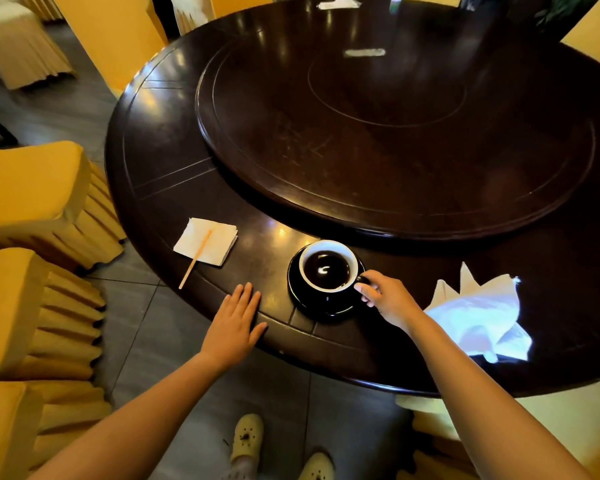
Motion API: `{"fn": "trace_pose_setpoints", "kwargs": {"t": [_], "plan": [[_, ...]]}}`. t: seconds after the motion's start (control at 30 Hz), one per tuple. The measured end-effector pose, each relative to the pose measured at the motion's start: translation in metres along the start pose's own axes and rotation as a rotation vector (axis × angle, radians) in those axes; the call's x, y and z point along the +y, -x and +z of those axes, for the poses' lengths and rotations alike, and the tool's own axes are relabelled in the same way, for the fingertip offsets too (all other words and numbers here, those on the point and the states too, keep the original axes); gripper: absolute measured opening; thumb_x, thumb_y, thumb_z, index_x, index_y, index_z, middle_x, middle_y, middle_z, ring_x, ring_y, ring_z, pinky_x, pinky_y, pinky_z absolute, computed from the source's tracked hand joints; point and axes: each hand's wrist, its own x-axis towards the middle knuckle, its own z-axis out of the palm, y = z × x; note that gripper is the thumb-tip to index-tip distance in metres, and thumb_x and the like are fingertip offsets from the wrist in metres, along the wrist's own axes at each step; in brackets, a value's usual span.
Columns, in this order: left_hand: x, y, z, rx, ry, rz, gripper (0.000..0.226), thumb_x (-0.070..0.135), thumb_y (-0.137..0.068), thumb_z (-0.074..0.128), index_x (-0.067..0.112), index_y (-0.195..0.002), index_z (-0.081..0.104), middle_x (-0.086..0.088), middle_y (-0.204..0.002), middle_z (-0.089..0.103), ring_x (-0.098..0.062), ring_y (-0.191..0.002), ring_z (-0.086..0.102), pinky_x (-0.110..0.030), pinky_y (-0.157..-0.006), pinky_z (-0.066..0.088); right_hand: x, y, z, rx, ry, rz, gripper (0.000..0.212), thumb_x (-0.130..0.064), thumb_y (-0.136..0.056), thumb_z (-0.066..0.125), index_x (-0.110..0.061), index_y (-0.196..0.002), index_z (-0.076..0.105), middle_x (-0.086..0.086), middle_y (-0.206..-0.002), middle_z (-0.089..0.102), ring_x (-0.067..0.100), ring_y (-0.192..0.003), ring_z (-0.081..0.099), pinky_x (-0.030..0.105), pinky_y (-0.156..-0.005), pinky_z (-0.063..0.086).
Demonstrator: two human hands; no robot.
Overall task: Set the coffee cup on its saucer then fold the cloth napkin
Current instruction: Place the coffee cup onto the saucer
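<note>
On the dark table (174, 161), a wooden stirrer (196, 259) lies across folded paper napkins (207, 240); the left hand (234, 323) rests flat on the near edge, fingers straight, holding nothing. Just right of it the coffee cup (328, 268) sits on its saucer (312, 303), the right hand (390, 299) pinching its handle. The crumpled cloth napkin (478, 313) lies beyond that wrist, untouched by the 2 hands.

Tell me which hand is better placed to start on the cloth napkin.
Right. The right hand, though gripping the cup handle, sits just beside the crumpled cloth napkin; the left hand rests flat on the table edge beyond the saucer.
</note>
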Motion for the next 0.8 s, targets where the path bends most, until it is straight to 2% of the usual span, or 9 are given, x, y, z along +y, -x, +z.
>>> {"fn": "trace_pose_setpoints", "kwargs": {"t": [0.1,0.27,0.37,0.47,0.53,0.63,0.67,0.7,0.8], "plan": [[0.017,0.004,0.004,-0.035,0.0,0.047,0.087,0.067,-0.083,-0.004,0.01,-0.143,0.024,-0.008,-0.151,0.017,-0.028,-0.14,0.013,-0.044,-0.111,0.008,-0.001,0.002,-0.001,0.001,0.005,0.019,0.008,-0.026,-0.093,0.052,-0.025,-0.1,0.056,0.004,-0.081,0.063,0.016,-0.07,0.057,0.023,-0.067,0.043],[0.053,0.016,0.011,-0.043,-0.117,0.25,0.059,0.049,-0.085,0.032,0.014,-0.128,0.052,-0.008,-0.136,0.053,-0.024,-0.126,0.049,-0.035,-0.109,0.031,0.008,0.018,-0.006,0.071,0.046,0.073,0.027,-0.032,-0.093,0.05,-0.016,-0.115,0.053,0.004,-0.099,0.063,0.019,-0.081,0.061,0.025,-0.069,0.044],[0.077,0.019,0.015,-0.073,-0.124,0.386,0.056,0.048,-0.082,0.035,0.018,-0.124,0.056,-0.005,-0.131,0.058,-0.021,-0.121,0.054,-0.036,-0.099,0.044,0.029,0.036,-0.019,0.256,0.118,0.033,0.026,-0.022,-0.094,0.049,-0.011,-0.117,0.055,0.007,-0.108,0.061,0.023,-0.096,0.06,0.029,-0.082,0.046],[0.101,0.017,0.018,-0.127,-0.145,0.451,0.054,0.046,-0.081,0.036,0.018,-0.122,0.057,-0.004,-0.127,0.061,-0.02,-0.117,0.057,-0.035,-0.096,0.047,0.053,0.054,-0.042,0.532,0.343,-0.03,0.025,-0.007,-0.091,0.05,-0.008,-0.114,0.06,0.015,-0.114,0.065,0.032,-0.106,0.057,0.039,-0.09,0.046],[0.121,0.012,0.017,-0.087,-0.102,0.453,0.052,0.043,-0.082,0.036,0.018,-0.124,0.055,-0.004,-0.128,0.06,-0.021,-0.118,0.057,-0.034,-0.097,0.046,0.067,0.067,-0.059,0.563,0.497,0.023,0.033,-0.003,-0.087,0.054,-0.009,-0.119,0.059,0.014,-0.121,0.063,0.035,-0.113,0.054,0.043,-0.094,0.043],[0.156,0.004,0.016,-0.087,0.057,0.475,0.05,0.035,-0.091,0.04,0.014,-0.137,0.039,-0.008,-0.143,0.044,-0.023,-0.132,0.04,-0.034,-0.11,0.03,0.088,0.088,-0.071,0.34,0.63,0.142,0.043,-0.011,-0.085,0.059,-0.013,-0.127,0.052,0.009,-0.132,0.055,0.033,-0.121,0.047,0.041,-0.1,0.037],[0.187,0.001,0.014,-0.105,0.097,0.513,0.051,0.033,-0.093,0.041,0.014,-0.14,0.033,-0.007,-0.147,0.038,-0.022,-0.136,0.033,-0.034,-0.113,0.025,0.105,0.111,-0.079,0.356,0.667,0.198,0.041,-0.013,-0.084,0.06,-0.014,-0.125,0.054,0.008,-0.131,0.056,0.034,-0.118,0.048,0.041,-0.097,0.038],[0.215,-0.002,0.014,-0.119,0.131,0.535,0.052,0.032,-0.094,0.042,0.015,-0.141,0.03,-0.007,-0.149,0.035,-0.021,-0.137,0.03,-0.033,-0.114,0.024,0.117,0.132,-0.084,0.405,0.68,0.231,0.036,-0.013,-0.084,0.06,-0.014,-0.12,0.058,0.008,-0.125,0.06,0.034,-0.112,0.051,0.041,-0.091,0.041],[0.238,-0.016,0.01,-0.078,0.275,0.492,0.053,0.03,-0.093,0.044,0.014,-0.141,0.029,-0.006,-0.146,0.038,-0.02,-0.135,0.032,-0.03,-0.111,0.026,0.121,0.133,-0.063,0.457,0.594,0.094,0.018,-0.01,-0.082,0.059,-0.01,-0.098,0.069,0.011,-0.1,0.068,0.035,-0.094,0.057,0.04,-0.078,0.046]]}}
